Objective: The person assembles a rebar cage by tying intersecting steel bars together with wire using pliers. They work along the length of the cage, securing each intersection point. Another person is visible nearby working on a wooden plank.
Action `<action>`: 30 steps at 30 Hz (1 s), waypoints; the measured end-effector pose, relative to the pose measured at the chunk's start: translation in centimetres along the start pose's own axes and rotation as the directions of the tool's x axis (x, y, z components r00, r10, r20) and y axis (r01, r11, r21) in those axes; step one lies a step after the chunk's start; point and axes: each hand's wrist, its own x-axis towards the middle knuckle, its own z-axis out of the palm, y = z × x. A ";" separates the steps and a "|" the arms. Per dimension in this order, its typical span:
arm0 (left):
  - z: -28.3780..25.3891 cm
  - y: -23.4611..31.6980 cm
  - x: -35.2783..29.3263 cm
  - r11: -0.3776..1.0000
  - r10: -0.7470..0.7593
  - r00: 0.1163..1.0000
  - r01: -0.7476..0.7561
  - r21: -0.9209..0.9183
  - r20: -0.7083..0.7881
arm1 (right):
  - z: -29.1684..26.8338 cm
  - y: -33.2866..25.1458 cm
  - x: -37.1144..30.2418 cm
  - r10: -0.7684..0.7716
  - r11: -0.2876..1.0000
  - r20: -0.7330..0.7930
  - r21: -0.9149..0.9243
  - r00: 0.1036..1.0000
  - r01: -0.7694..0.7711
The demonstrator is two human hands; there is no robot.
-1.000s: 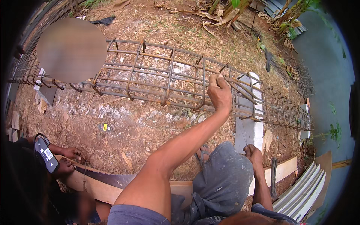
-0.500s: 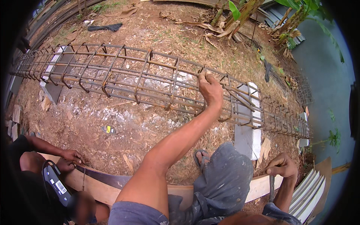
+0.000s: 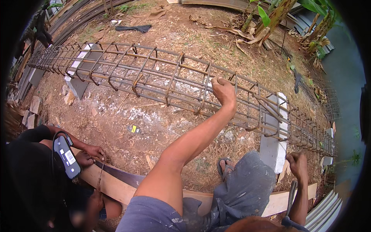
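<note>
A long rebar cage (image 3: pixel 154 73) of lengthwise bars and square stirrups crosses the view. My left hand (image 3: pixel 224 92) reaches over its near side, fingers curled closed on a bar between two stirrups. The fingertips are partly hidden. My right hand (image 3: pixel 297 164) is raised at the lower right, just in front of a white-faced block (image 3: pixel 283 133) under the cage. Its fingers are pinched together. What they hold is too small to make out. A dark looped thing (image 3: pixel 291 195), perhaps a tool's handles, hangs beside that wrist.
A second block (image 3: pixel 79 83) props the cage at left. A co-worker (image 3: pixel 34 170) crouches lower left, holding a thin rod (image 3: pixel 101 172) against a saw blade (image 3: pixel 127 178) by a wooden plank (image 3: pixel 112 189). A yellow-and-black tape measure (image 3: pixel 134 129) lies on the ground. White corrugated sheets (image 3: pixel 324 212) stand lower right.
My left hand has shifted left along the cage, off a stirrup. The right hand has risen closer to the block. The whole view has swung left.
</note>
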 end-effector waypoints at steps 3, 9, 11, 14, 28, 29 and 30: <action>0.1 -1.8 0.1 0.996 0.082 0.996 -0.081 0.040 -0.041 | -0.7 3.9 1.9 0.125 0.671 -0.285 0.730 0.950 0.131; -1.0 -1.3 3.1 0.994 -0.084 0.991 0.075 -0.083 -0.103 | -1.9 -5.2 -1.0 0.049 0.993 0.521 0.066 0.852 -0.098; -0.3 -0.8 2.7 0.999 -0.038 0.999 0.039 -0.030 0.035 | 1.4 -1.2 1.1 0.145 0.985 -0.023 -0.089 0.989 -0.146; -1.1 0.6 1.3 0.995 0.030 0.992 -0.041 0.088 0.121 | -0.5 4.2 2.4 0.241 0.711 -0.217 0.703 0.946 -0.020; -5.3 3.7 5.2 0.978 -0.189 0.896 0.210 -0.006 0.403 | -4.3 4.7 2.3 -0.130 0.337 -0.066 0.936 0.989 0.107; -5.5 3.6 5.8 0.979 -0.182 0.874 0.202 0.004 0.450 | -5.2 4.3 1.9 -0.331 0.216 -0.032 0.970 0.943 0.109; -5.4 3.4 6.0 0.981 -0.177 0.891 0.196 -0.003 0.419 | -5.4 3.6 2.0 -0.333 0.520 0.143 0.853 0.932 0.055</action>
